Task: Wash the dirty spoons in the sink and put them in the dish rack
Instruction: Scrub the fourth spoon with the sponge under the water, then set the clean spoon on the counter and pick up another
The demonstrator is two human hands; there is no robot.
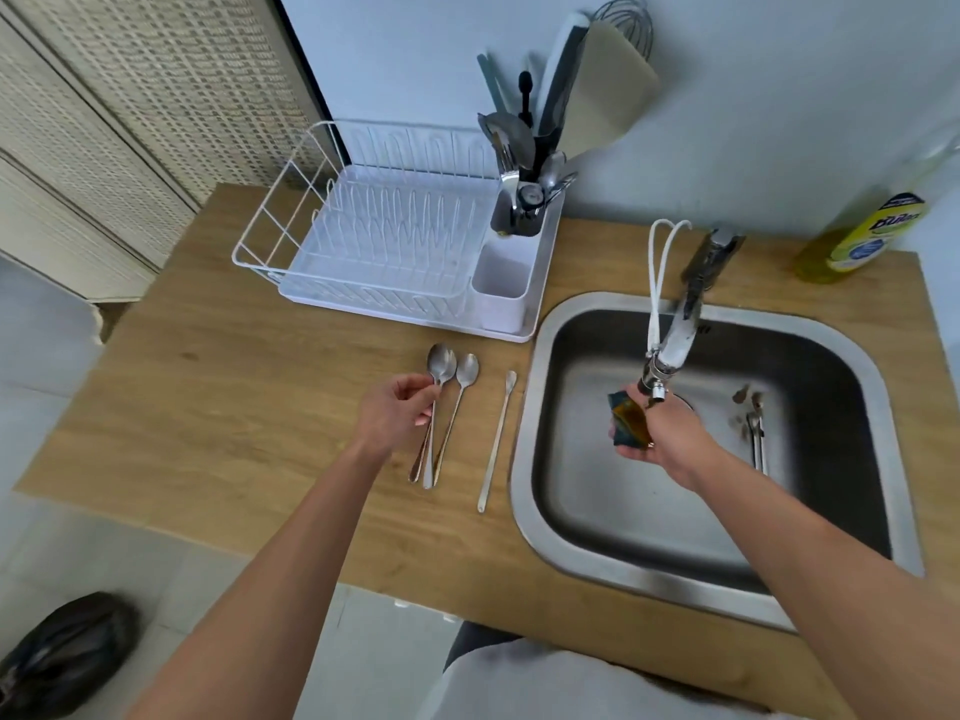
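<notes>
Both hands are busy, the left hand (397,414) pinching a spoon (439,374) off the table (260,407) for washing, the right hand (667,433) clutching a sponge (629,418) over the sink (540,459), rack (395,236) waiting behind.

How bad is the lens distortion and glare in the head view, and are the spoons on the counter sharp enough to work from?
Head view: strong wide-angle bending, the wooden counter edges curve and both forearms stretch. The steel spoons pinched by the left hand read sharp. Soft daylight, faint shadows, mild sheen on the stainless sink rim. The yellow detergent bottle smears near the frame edge; the right hand holding the dark sponge is clear.
</notes>
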